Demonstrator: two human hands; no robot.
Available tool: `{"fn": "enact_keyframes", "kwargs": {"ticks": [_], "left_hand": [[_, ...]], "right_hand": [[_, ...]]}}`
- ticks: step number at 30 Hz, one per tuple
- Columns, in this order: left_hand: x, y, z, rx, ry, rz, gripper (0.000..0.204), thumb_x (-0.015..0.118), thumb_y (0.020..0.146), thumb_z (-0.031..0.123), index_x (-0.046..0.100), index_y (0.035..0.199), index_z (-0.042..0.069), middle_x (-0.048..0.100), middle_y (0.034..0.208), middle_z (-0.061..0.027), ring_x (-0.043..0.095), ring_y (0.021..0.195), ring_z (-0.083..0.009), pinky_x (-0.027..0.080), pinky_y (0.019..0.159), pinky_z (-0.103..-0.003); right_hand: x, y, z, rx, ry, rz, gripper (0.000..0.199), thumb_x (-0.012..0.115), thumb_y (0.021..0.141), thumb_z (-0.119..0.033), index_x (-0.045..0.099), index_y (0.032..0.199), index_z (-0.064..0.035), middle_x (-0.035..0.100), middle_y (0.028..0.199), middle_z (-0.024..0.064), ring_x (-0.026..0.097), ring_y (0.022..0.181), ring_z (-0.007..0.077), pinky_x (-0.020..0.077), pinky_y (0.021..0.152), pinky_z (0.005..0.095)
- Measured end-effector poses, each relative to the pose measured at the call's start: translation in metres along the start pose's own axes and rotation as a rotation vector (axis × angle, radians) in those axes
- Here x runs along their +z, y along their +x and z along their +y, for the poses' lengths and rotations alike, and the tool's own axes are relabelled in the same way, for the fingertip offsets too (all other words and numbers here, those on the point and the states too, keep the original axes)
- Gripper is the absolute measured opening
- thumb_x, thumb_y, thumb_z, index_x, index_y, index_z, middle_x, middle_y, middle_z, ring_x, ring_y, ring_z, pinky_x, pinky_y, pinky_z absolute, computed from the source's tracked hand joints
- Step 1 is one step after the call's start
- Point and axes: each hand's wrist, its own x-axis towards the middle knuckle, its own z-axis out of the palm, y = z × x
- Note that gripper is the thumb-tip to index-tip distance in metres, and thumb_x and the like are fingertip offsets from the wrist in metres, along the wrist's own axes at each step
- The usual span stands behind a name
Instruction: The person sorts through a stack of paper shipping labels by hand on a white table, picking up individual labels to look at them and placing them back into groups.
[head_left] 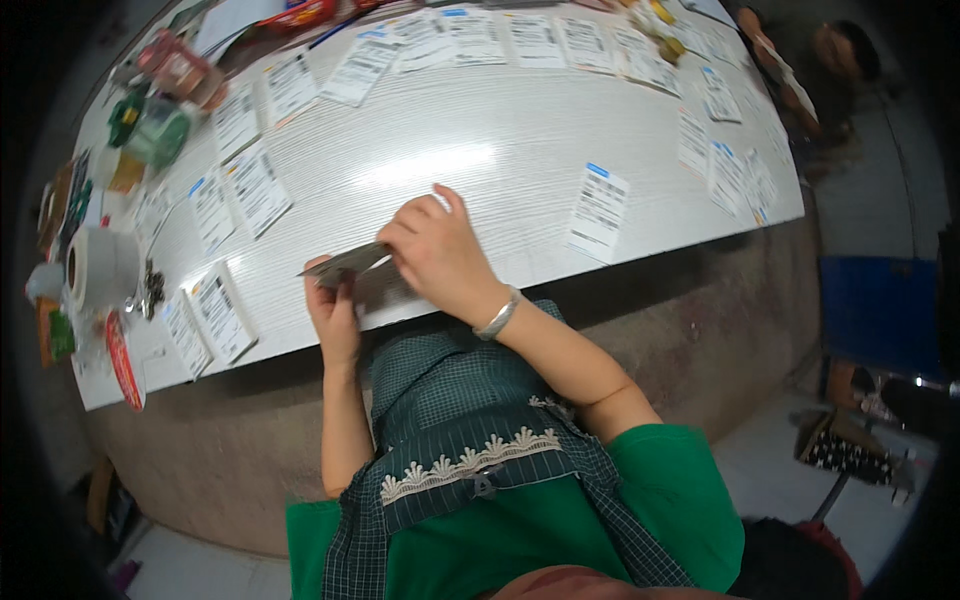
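My left hand [335, 305] and my right hand [435, 250] together hold a thin grey card or sheet [345, 263] just above the near edge of the white table [480, 150]. The left hand grips its lower left end from below. The right hand pinches its right end from above, and a silver bangle [497, 315] sits on that wrist. A printed white label [598, 212] lies alone on the table to the right of my hands.
Several printed labels lie in a ring around the table's edges. A roll of white tape [98, 265], a green tub [158, 133] and small packets crowd the left end. A blue chair [880, 310] stands at right, and another person [840, 50] sits at the far right.
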Motion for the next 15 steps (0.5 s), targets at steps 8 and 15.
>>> {"fn": "enact_keyframes", "kwargs": {"ticks": [8,15], "left_hand": [[0.026,-0.002,0.015,-0.088,0.094,-0.007,0.038,0.051,0.093,0.008,0.042,0.128,-0.002,0.057,0.116,-0.0117,0.053,0.105,-0.0158,0.04,0.091,-0.028],[0.031,0.005,0.01,-0.141,-0.068,-0.017,0.038,0.05,0.093,0.01,0.042,0.128,-0.001,0.057,0.117,-0.0133,0.054,0.106,-0.0178,0.042,0.093,-0.031]], "right_hand": [[-0.039,-0.044,0.067,0.276,0.112,0.271,0.027,0.062,0.08,-0.009,0.061,0.106,-0.0027,0.06,0.104,0.0142,0.054,0.101,0.0282,0.042,0.089,0.0394],[-0.138,-0.074,0.176,0.823,-0.302,-0.236,0.041,0.072,0.068,-0.021,0.059,0.103,-0.0023,0.059,0.101,0.016,0.056,0.095,0.0314,0.0463,0.082,0.0404]]}}
